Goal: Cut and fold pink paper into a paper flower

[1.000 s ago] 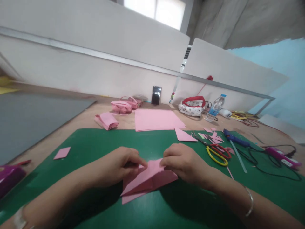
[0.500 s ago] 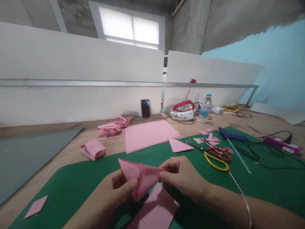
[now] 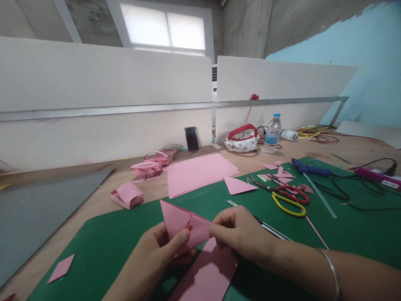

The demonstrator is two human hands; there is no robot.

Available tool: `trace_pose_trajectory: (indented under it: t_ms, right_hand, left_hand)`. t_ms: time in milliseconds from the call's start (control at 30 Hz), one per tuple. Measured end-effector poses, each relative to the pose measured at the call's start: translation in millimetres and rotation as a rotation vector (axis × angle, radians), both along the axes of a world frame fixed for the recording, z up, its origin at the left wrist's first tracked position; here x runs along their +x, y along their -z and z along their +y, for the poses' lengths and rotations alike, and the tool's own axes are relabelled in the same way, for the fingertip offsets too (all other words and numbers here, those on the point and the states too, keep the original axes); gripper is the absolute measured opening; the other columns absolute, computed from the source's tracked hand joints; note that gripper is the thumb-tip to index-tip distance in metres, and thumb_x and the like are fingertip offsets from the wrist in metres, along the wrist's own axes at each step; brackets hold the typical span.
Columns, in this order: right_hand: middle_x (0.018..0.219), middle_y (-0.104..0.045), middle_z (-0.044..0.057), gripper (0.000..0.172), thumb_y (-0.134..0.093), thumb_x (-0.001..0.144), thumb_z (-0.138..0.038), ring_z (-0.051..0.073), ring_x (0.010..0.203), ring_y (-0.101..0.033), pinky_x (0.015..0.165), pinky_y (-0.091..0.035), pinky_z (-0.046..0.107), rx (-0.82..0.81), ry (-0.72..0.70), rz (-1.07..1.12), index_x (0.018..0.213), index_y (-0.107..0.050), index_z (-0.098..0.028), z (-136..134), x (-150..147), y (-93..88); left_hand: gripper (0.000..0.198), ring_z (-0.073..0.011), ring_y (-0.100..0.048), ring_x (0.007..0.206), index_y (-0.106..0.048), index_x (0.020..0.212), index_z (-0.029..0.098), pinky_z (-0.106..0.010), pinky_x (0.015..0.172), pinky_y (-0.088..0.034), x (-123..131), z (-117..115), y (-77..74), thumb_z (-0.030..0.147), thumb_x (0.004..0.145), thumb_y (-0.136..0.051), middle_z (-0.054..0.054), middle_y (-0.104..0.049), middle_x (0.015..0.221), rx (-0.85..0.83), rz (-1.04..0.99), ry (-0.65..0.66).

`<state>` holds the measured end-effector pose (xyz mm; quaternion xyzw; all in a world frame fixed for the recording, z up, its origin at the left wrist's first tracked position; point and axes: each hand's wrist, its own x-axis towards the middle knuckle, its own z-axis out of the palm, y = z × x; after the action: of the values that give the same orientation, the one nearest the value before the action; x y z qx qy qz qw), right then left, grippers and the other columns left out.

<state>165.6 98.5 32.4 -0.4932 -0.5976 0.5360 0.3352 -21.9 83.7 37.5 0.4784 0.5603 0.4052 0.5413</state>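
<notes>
A folded piece of pink paper (image 3: 174, 218) is held up between both hands, its pointed corner rising at upper left. My left hand (image 3: 163, 246) grips it from the left, thumb pressed on the front near the middle fold and fingers behind. With thumb and forefinger, my right hand (image 3: 239, 228) pinches the right corner. Just below lies a larger pink paper piece (image 3: 213, 271), partly in shadow. Under the right hand and forearm runs a thin silver and black straight tool (image 3: 272, 229), mostly covered, so its kind is unclear.
On the green cutting mat (image 3: 109, 242) lie scissors (image 3: 290, 209) with red and yellow handles, a blue glue gun (image 3: 311, 169) and paper scraps. Behind are pink sheets (image 3: 200, 173), folded pink pieces (image 3: 128, 195), a phone (image 3: 191, 139), a pouch (image 3: 241, 144) and a bottle (image 3: 272, 136).
My left thumb has moved onto the centre of the folded paper, and its layers look flatter and closer together. The camera view has shifted slightly, and more of the straight tool shows.
</notes>
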Motion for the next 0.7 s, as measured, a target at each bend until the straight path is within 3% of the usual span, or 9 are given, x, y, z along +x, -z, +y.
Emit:
trace_pose_trajectory:
  t_ms: [167,333,533,700]
  right_hand:
    - [0.049,-0.056,-0.003,0.017,-0.055,0.074,-0.014,0.005,0.041,-0.046,0.039,-0.035,0.015,-0.007,-0.011,0.035,0.058,-0.062,-0.014,0.9,0.1,-1.2]
    - [0.048,-0.057,-0.005,0.008,-0.058,0.074,-0.016,0.006,0.039,-0.048,0.038,-0.036,0.014,-0.057,-0.088,0.052,0.075,-0.066,-0.014,1.8,-0.9,1.1]
    - [0.047,-0.056,-0.005,0.011,-0.054,0.076,-0.018,0.005,0.034,-0.046,0.034,-0.036,0.013,-0.1,-0.135,0.073,0.066,-0.058,-0.015,2.6,-0.4,6.0]
    - [0.048,-0.058,-0.004,0.012,-0.052,0.076,-0.015,0.006,0.035,-0.048,0.036,-0.04,0.015,-0.11,-0.153,0.077,0.064,-0.057,-0.015,2.3,1.0,2.9]
  left_hand:
    - [0.028,-0.0101,-0.05,0.046,-0.073,0.07,0.015,-0.02,0.046,-0.041,-1.6,-0.6,1.4,0.038,0.058,-0.083,0.0,-0.063,0.05,-0.082,-0.054,0.08]
    - [0.032,-0.01,-0.054,0.043,-0.072,0.069,0.014,-0.019,0.045,-0.042,-7.6,0.9,1.3,0.04,0.057,-0.084,-0.003,-0.068,0.051,-0.124,-0.038,0.149]
    - [0.034,-0.009,-0.053,0.042,-0.072,0.081,0.014,-0.017,0.042,-0.041,-7.5,-0.3,3.8,0.044,0.066,-0.078,-0.002,-0.066,0.049,-0.178,-0.09,0.216]
    - [0.038,-0.0062,-0.05,0.042,-0.072,0.081,0.012,-0.013,0.04,-0.037,-7.4,0.9,2.4,0.044,0.063,-0.081,-0.003,-0.066,0.051,-0.197,-0.142,0.2]
